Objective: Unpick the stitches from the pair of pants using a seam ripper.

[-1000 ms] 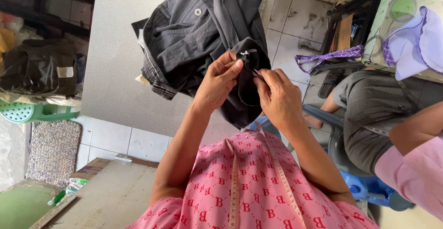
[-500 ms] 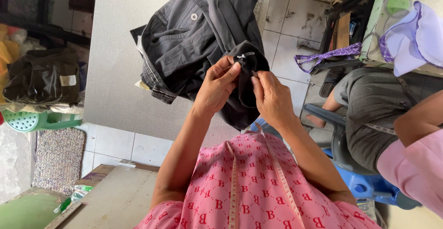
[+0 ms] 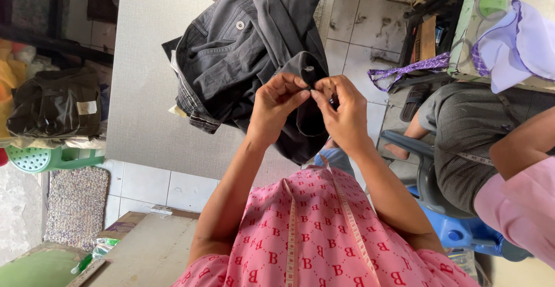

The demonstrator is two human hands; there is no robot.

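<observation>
Pinching was the whole story at this moment: you had your left hand (image 3: 278, 105) and your right hand (image 3: 345, 109) drawn together over a fold of the dark grey garment (image 3: 254, 50), fingertips meeting at a small metal fastener near its edge. Both grips were clenched on that fold, thumbs pressed against forefingers, the cloth bunched between them. The garment itself lay heaped on the grey surface (image 3: 144, 90), with one end hanging over the near edge where you held it. A measuring tape (image 3: 292, 235) hung down your pink patterned front. To your right, another person's grey-trousered knee (image 3: 462, 142) and pink sleeve (image 3: 520, 206) sat well apart from your hands, above a blue stool (image 3: 462, 232).

By my reading, you were at the fine stage, working the fastener at the fold. Whether a needle or thread sat between your fingers, I could not tell. The next move would have called for steady fingertips and a taut fold, with the cloth kept from slipping off the edge.
</observation>
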